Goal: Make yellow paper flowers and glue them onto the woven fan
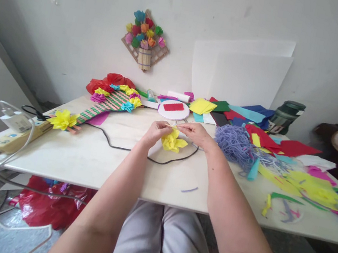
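Note:
Above the middle of the table, a yellow paper flower (172, 142) hangs with its petals downward between my two hands. My left hand (156, 133) is closed, thumb and fingers pinching the flower's gathered base from the left. From the right, my right hand (197, 135) pinches at the same base with its fingertips. A thin pale strip shows between the fingertips; its kind is too small to make out. Just behind the hands lies a white round fan-shaped piece (173, 110) with a red paper rectangle (173, 107) on it.
A tangle of purple-grey yarn (234, 144) and paper scraps (311, 188) cover the right side. A black cable (116, 147) crosses the table. At left are a woven piece with paper flowers (105, 106) and a power strip (19, 139). A dark green bottle (286, 117) stands back right.

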{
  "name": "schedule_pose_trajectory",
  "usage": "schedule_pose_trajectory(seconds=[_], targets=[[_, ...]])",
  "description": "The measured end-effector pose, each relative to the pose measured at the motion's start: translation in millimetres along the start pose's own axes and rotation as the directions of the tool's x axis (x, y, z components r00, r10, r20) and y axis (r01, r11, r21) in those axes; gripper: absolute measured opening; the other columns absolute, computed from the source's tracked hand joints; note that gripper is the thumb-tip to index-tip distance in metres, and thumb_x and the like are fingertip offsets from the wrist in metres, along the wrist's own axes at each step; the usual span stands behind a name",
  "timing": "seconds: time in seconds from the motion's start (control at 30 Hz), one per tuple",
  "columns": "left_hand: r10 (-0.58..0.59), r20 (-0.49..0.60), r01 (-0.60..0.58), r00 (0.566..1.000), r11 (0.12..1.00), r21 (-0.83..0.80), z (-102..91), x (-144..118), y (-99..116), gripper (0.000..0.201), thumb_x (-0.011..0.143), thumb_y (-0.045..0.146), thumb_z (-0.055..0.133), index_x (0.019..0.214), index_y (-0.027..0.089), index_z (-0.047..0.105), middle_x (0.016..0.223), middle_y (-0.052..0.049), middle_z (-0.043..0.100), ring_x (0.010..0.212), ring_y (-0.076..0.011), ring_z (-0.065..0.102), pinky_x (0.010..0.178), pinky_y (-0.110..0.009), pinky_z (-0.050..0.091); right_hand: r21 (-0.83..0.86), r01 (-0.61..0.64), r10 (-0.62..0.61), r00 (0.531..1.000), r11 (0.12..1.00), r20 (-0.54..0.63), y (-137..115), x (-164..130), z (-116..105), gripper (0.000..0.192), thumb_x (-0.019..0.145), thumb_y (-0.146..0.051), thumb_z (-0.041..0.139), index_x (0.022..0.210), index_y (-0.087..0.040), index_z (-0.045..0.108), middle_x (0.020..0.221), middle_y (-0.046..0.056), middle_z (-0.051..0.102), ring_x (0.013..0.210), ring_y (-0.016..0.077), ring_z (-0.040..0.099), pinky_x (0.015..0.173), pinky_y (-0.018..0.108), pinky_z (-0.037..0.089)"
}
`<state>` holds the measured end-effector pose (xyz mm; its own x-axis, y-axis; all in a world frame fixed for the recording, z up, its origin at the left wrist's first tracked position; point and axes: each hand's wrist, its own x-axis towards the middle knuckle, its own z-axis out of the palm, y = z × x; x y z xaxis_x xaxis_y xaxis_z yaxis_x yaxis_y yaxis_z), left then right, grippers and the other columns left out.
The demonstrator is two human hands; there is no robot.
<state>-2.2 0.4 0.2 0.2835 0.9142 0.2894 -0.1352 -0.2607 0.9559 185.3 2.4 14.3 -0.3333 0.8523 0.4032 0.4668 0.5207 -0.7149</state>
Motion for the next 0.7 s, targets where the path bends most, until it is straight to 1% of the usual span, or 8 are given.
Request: schedule_pose_trajectory(seconds=[0.13,0.2,0.33,0.4,0.5,0.6,0.7], targets=[[-0.005,0.007,0.005,1.000,1.000,0.007,-0.3,-0.2,0.9,0.019,0.056,0.032,0.069,0.057,0.014,0.060,0.052,0.000,0.055,0.049,-0.0113,0.049,0.050,-0.024,0.035,0.036,-0.035,0.034,0.999,0.999,0.018,-2.0,-0.5,0.4,0.032,0.076,-0.038,0.062,0.098,-0.019,0.074,0.077,0.003,0.072,0.070,0.0154,0.062,0.068,0.028,0.048],[-0.006,0.014,0.006,1.000,1.000,0.003,-0.4,-0.2,0.8,0.019,0.056,0.031,0.069,0.058,0.014,0.061,0.052,0.001,0.056,0.050,-0.0113,0.049,0.050,-0.024,0.035,0.042,-0.026,0.026,1.000,0.999,0.013,-2.5,-0.6,0.3,0.031,0.075,-0.038,0.062,0.096,-0.019,0.075,0.071,0.002,0.070,0.066,0.0148,0.061,0.066,0.027,0.047],[-0.048,0.028,0.049,0.998,0.998,-0.026,0.1,0.5,-0.7,0.017,0.057,0.030,0.068,0.061,0.014,0.061,0.054,0.001,0.055,0.051,-0.0110,0.049,0.050,-0.023,0.035,0.039,-0.025,0.024,1.000,0.999,0.018,-5.7,-1.3,0.1,0.029,0.075,-0.036,0.061,0.093,-0.018,0.075,0.071,0.002,0.070,0.061,0.0141,0.059,0.062,0.027,0.046],[-0.069,0.037,0.071,0.997,0.997,-0.039,0.4,1.0,-1.6,0.018,0.058,0.030,0.068,0.066,0.014,0.063,0.056,0.000,0.057,0.053,-0.0117,0.051,0.051,-0.023,0.035,0.029,-0.027,0.026,1.000,0.999,0.016,-8.1,-1.9,0.1,0.029,0.075,-0.034,0.060,0.093,-0.018,0.075,0.071,0.001,0.070,0.063,0.0146,0.059,0.062,0.027,0.047],[-0.082,0.049,0.084,0.995,0.996,-0.039,0.2,1.8,-3.1,0.021,0.059,0.030,0.069,0.070,0.013,0.066,0.061,-0.002,0.061,0.058,-0.0139,0.054,0.053,-0.024,0.038,0.023,0.004,-0.004,1.000,1.000,0.002,-9.9,-2.5,0.7,0.026,0.076,-0.032,0.059,0.092,-0.020,0.075,0.074,0.001,0.071,0.076,0.0171,0.063,0.066,0.028,0.048],[-0.094,0.042,0.096,0.995,0.995,-0.028,-0.5,2.5,-4.4,0.020,0.060,0.031,0.068,0.066,0.012,0.066,0.059,-0.003,0.062,0.056,-0.0143,0.054,0.053,-0.025,0.038,0.047,0.052,-0.051,0.999,0.998,-0.012,-8.8,-2.2,2.1,0.023,0.076,-0.030,0.059,0.090,-0.023,0.076,0.082,0.001,0.073,0.086,0.0193,0.065,0.073,0.031,0.050],[-0.104,0.034,0.105,0.994,0.993,-0.052,-0.7,3.1,-5.4,0.019,0.060,0.030,0.069,0.061,0.012,0.065,0.058,-0.004,0.061,0.054,-0.0139,0.053,0.052,-0.026,0.037,0.050,0.075,-0.075,0.997,0.996,-0.017,-7.1,-1.4,3.7,0.020,0.076,-0.028,0.061,0.089,-0.024,0.076,0.092,0.003,0.074,0.090,0.0203,0.066,0.078,0.032,0.051]])
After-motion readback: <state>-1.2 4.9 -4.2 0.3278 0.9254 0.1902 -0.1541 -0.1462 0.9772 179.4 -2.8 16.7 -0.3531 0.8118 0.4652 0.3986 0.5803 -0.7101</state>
